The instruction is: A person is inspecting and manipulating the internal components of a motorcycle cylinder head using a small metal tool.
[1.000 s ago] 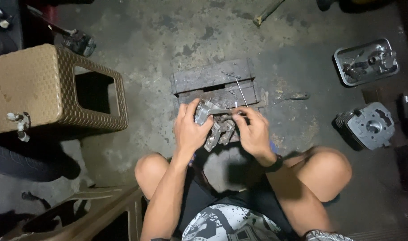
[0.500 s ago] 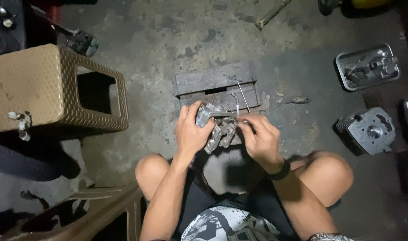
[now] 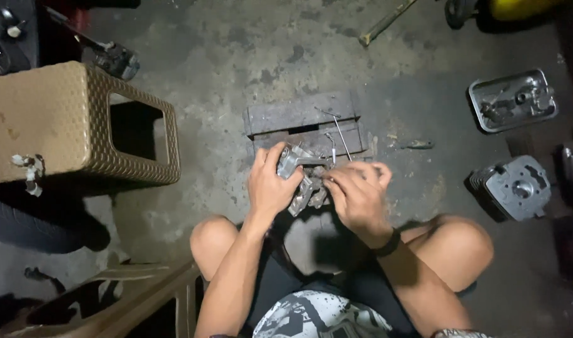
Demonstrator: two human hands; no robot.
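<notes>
I sit low over a concrete floor with my knees apart. My left hand (image 3: pixel 269 184) grips a grey cast-metal engine part (image 3: pixel 304 177) from its left side, thumb on top. My right hand (image 3: pixel 360 194) is closed at the part's right side, fingertips pinched on something small against it; what they pinch is too small to tell. The part rests against a dark wooden block (image 3: pixel 302 114) just beyond my hands. Two thin metal rods (image 3: pixel 340 138) lie across that block.
A tan woven plastic stool (image 3: pixel 73 125) stands at the left. A finned engine cylinder (image 3: pixel 511 186) and a metal tray of parts (image 3: pixel 512 100) lie at the right. A small tool (image 3: pixel 418 144) lies right of the block. A wooden chair frame (image 3: pixel 136 300) is at lower left.
My right hand has slid slightly down and right along the part, fingers still pinched. The left hand keeps its grip on the part, which has barely moved.
</notes>
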